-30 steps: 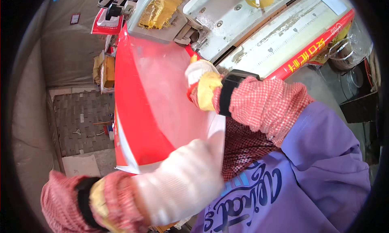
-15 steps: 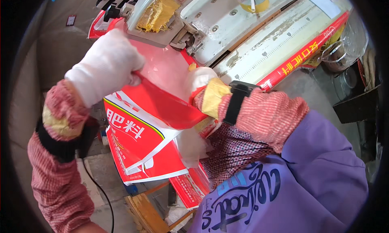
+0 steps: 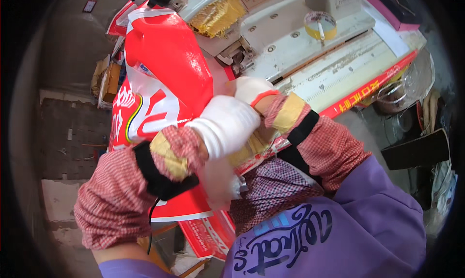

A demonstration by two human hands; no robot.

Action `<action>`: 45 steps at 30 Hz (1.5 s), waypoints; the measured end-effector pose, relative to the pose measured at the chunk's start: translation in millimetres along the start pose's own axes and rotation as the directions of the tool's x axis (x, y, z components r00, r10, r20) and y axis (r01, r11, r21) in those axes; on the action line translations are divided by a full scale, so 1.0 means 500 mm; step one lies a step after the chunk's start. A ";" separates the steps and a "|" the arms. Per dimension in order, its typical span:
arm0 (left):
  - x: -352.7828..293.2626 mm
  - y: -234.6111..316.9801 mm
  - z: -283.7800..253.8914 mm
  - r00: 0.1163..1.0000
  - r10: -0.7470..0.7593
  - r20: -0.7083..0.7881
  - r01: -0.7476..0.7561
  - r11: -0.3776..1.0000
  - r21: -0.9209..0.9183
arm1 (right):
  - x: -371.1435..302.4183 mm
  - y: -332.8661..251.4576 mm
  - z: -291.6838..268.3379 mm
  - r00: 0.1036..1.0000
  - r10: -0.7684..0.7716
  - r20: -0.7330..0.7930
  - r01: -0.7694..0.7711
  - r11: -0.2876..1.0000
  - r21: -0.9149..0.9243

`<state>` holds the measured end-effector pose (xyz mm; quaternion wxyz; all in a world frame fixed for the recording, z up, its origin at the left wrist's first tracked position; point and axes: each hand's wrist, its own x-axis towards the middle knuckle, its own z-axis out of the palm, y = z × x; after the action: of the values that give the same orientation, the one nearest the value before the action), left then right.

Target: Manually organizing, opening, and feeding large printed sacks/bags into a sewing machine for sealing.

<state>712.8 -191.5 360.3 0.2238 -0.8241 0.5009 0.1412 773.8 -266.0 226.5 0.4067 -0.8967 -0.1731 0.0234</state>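
A red and white printed plastic sack [image 3: 167, 60] hangs in folds at the edge of the sewing machine's bed. My left hand [image 3: 227, 123], in a white glove, is closed at the sack's right side; its fingertips point away and are blurred. Just beyond it, close to the machine's needle area, my right hand [image 3: 252, 90] is closed on the sack's edge, also in a white glove and partly covered by the left. The white sewing machine [image 3: 271, 31] has yellow tape wrapped on its head, and its presser foot [image 3: 237, 58] sits just above my hands.
A yellow tape roll [image 3: 319, 26] lies on the machine bed. Along the worktop's front edge runs a red printed strip [image 3: 370, 87]. More red sacks [image 3: 206, 237] hang below. At the right are a clear plastic container [image 3: 411, 79] and a dark box [image 3: 416, 150].
My left hand has swung right and nearer, from the sack's far-left rim to beside my right hand. The sack's open mouth has folded over, and its printed outside now stands up at the left.
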 end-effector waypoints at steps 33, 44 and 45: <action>-0.662 0.332 0.397 0.033 -0.882 0.469 -0.714 -0.349 -0.606 | -0.274 -0.409 0.281 0.105 -0.693 0.713 0.024 0.719 0.695; -0.895 0.527 0.447 -0.393 -0.825 0.406 -0.451 -0.212 -0.867 | -0.166 -0.254 0.152 0.815 -0.182 0.551 -0.566 -0.043 0.823; -0.890 0.568 0.430 -0.455 -0.748 0.483 -0.520 -0.217 -0.826 | -0.142 -0.246 0.185 0.745 -0.303 0.594 -0.642 -0.082 0.763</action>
<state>254.7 144.5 313.9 -0.6275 -0.5764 -0.3699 -0.3705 654.5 -147.7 248.2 0.8282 -0.2555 -0.0911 0.4904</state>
